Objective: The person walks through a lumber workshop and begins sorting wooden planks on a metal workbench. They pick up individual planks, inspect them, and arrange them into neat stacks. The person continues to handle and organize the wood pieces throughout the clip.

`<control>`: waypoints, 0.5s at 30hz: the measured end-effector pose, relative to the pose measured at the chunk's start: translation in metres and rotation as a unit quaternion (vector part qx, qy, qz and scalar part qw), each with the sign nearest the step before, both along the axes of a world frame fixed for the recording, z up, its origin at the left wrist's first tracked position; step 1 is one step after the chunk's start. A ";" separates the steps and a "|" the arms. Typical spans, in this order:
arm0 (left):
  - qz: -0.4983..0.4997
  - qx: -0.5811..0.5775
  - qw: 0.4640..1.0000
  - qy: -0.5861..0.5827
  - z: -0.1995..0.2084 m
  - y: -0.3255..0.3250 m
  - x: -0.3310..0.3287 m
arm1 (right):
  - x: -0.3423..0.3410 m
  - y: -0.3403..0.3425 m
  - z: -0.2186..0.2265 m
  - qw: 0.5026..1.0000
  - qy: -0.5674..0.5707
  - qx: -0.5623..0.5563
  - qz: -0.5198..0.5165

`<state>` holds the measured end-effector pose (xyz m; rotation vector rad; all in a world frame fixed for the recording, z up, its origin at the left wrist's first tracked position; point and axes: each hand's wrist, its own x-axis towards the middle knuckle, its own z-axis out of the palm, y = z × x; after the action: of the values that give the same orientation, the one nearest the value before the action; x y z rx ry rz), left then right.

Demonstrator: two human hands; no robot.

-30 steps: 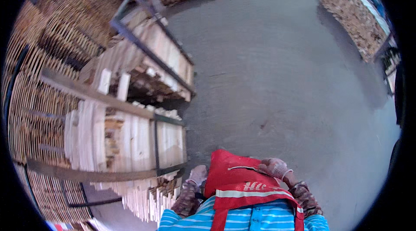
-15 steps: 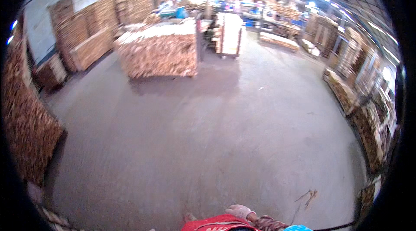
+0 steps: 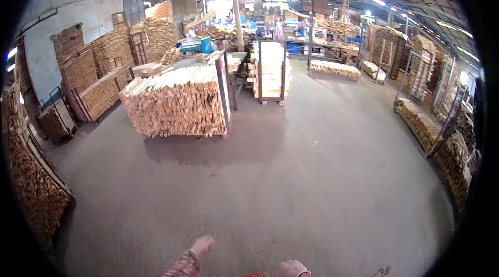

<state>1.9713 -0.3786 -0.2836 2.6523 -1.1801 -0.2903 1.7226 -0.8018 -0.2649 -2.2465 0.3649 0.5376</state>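
Note:
My left hand (image 3: 203, 246) reaches in from the lower edge on a patterned sleeve (image 3: 183, 265). It is blurred, its fingers do not show clearly, and I make out nothing held in it. Low in the middle, my right hand (image 3: 294, 268), in what looks like a pale glove, is cut off by the picture's edge. Its fingers are hidden too. Between the hands a strip of red clothing (image 3: 260, 275) shows. Both hands are over the grey concrete floor (image 3: 260, 199), apart from the wood. The closest large thing ahead is a stack of wooden strips (image 3: 176, 102) in a dark metal frame.
A wheeled rack of pale boards (image 3: 271, 76) stands right of the stack. More wood stacks (image 3: 39, 183) line the left side. Along the right are low carts (image 3: 421, 123) loaded with wood. A low board pile (image 3: 335, 69) lies farther back. A wood scrap (image 3: 383, 271) is on the floor.
The view has tilted up and moved closer to the stack of strips. My left hand has swung forward into clear view; my right hand sits lower, with its forearm out of sight.

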 end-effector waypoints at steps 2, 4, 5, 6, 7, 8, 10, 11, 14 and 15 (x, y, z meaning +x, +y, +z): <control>-0.017 -0.008 0.992 0.124 -0.050 0.028 -0.047 | 0.071 -0.002 0.042 0.998 0.053 0.008 -0.028; 0.158 0.034 0.938 0.305 -0.064 0.018 -0.064 | 0.133 -0.034 0.069 0.997 0.057 0.045 -0.037; 0.245 0.087 0.886 0.383 -0.060 0.012 -0.048 | 0.160 -0.048 0.070 0.995 0.057 0.063 -0.044; 0.281 0.100 0.863 0.407 -0.055 0.007 -0.029 | 0.189 -0.057 0.062 0.998 0.055 -0.005 -0.030; 0.296 0.102 0.855 0.414 -0.053 -0.007 -0.001 | 0.208 -0.084 0.022 0.995 0.016 -0.050 0.083; 0.298 0.102 0.854 0.415 -0.052 -0.024 0.032 | 0.226 -0.116 -0.026 0.975 -0.037 -0.105 0.190; 0.309 0.097 0.851 0.414 -0.051 -0.046 0.089 | 0.258 -0.152 -0.076 0.962 -0.055 -0.113 0.241; 0.316 0.095 0.850 0.411 -0.048 -0.054 0.121 | 0.273 -0.162 -0.080 0.978 -0.012 -0.084 0.189; 0.296 0.087 0.871 0.381 -0.060 -0.095 0.221 | 0.297 -0.197 -0.076 0.987 0.133 0.026 -0.088; 0.274 0.068 0.890 0.358 -0.067 -0.115 0.254 | 0.309 -0.206 -0.067 0.972 0.161 0.056 -0.160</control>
<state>2.2255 -0.4939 -0.3510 2.4672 -0.1758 -1.1349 2.0312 -1.0078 -0.3315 -1.9388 0.8248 0.7295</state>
